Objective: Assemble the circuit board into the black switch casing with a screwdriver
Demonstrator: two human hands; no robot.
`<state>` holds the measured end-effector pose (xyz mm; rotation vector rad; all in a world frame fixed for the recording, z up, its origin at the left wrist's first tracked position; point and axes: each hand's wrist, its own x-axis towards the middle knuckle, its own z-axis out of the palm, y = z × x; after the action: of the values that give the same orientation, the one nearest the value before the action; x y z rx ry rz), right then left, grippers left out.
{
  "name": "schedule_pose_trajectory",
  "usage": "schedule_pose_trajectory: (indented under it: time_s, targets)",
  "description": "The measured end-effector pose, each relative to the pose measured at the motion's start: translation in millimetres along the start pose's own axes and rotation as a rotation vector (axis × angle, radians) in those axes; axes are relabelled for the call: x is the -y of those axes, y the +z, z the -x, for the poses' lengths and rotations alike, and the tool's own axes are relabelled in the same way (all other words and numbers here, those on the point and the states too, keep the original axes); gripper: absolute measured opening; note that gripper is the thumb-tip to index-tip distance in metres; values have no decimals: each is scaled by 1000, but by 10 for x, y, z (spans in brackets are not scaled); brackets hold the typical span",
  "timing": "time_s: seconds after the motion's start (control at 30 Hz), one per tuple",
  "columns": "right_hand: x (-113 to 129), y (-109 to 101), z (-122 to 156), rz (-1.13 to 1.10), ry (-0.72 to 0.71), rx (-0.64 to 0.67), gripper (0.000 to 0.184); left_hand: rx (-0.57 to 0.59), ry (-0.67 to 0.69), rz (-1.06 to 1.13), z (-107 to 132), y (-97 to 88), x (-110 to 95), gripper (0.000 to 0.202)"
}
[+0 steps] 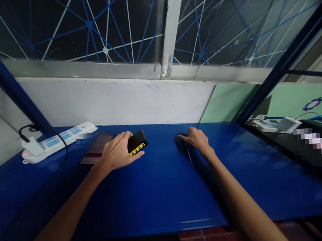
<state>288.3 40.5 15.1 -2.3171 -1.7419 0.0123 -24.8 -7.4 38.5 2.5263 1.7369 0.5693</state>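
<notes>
My left hand (118,150) is closed around a small black network switch (137,139). A row of yellow ports on the switch faces me, and it is tilted just above the blue table. Partly behind that hand, a phone (95,149) with a lit screen lies on the tabletop. Further right, my right hand (195,137) grips a screwdriver (190,156). Its thin metal shaft points back towards me, and the fingers hide most of the dark handle.
A white power strip (61,141) with a plugged-in charger (32,147) and black cable lies at the left back of the blue table (160,194). Blue frame posts rise at both sides. White electrical items (282,124) sit beyond the right post. Wall and window stand behind.
</notes>
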Motion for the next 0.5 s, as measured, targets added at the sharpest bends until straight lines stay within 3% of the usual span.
schedule_pose_trajectory:
  time_s: [0.27,0.5]
  targets:
    - [-98,82,-111,-359,5,-2,25,118,228,30,25,66,56,65]
    - [92,-197,-3,-754,-16,-32,26,204,303,43,74,196,25,82]
